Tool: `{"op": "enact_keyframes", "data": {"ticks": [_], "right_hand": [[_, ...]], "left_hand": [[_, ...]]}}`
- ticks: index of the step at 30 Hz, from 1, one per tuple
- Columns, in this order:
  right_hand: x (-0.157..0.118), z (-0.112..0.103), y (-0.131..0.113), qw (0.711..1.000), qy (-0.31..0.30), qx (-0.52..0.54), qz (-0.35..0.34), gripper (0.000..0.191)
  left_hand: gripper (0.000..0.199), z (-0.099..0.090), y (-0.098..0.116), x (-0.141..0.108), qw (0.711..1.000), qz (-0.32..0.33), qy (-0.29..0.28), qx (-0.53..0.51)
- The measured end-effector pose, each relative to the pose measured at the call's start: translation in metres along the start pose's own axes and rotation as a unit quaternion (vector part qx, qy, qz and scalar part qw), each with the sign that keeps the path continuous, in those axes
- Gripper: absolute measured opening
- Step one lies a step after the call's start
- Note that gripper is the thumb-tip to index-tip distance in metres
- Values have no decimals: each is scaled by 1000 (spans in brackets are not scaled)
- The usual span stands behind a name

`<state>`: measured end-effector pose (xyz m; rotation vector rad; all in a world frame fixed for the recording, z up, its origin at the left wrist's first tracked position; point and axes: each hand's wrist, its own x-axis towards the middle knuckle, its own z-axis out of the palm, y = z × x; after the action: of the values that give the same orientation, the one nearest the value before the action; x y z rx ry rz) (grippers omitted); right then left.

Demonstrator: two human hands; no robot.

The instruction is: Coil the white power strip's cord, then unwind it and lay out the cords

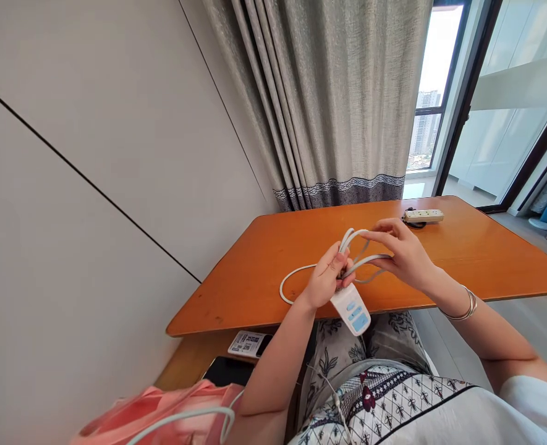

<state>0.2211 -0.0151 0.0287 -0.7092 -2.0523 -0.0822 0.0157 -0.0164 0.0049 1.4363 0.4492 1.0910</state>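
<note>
An orange wooden desk (264, 259) is set against a pale wall, with its far edge close to a grey curtain. A white power strip (423, 216) is laid near the far right of the top, and a short black cord (413, 224) is seen just beside its left end. A loop of white cable (288, 278) is rested on the desk near the front edge. Small dark marks are scattered near the front left corner.

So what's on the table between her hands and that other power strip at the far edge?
Nothing: in the head view, bare orange table runs from the right hand, which holds the white cable loops, to the far power strip.
</note>
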Motion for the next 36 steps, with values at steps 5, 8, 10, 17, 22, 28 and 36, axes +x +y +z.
{"op": "enact_keyframes", "data": {"ticks": [5,8,10,17,22,28,36], "right_hand": [[17,-5,5,975,-102,187,60,56],[20,-7,4,929,-184,297,121,48],[19,-6,4,915,-189,332,132,47],[14,12,6,988,-72,129,37,38],[15,21,8,996,-45,79,25,28],[22,17,1,986,-113,85,90,23],[20,19,16,863,-214,396,231,43]], "left_hand": [[37,2,3,-3,983,-38,-119,-132],[33,-1,3,-3,976,-57,-123,-173],[32,-4,4,-1,971,-78,-110,-197],[33,-12,4,8,961,-146,-44,-233],[31,-9,5,8,965,-126,-50,-226],[38,-4,3,10,965,-141,-53,-214],[40,-3,-2,6,964,-140,-96,-204]]}}
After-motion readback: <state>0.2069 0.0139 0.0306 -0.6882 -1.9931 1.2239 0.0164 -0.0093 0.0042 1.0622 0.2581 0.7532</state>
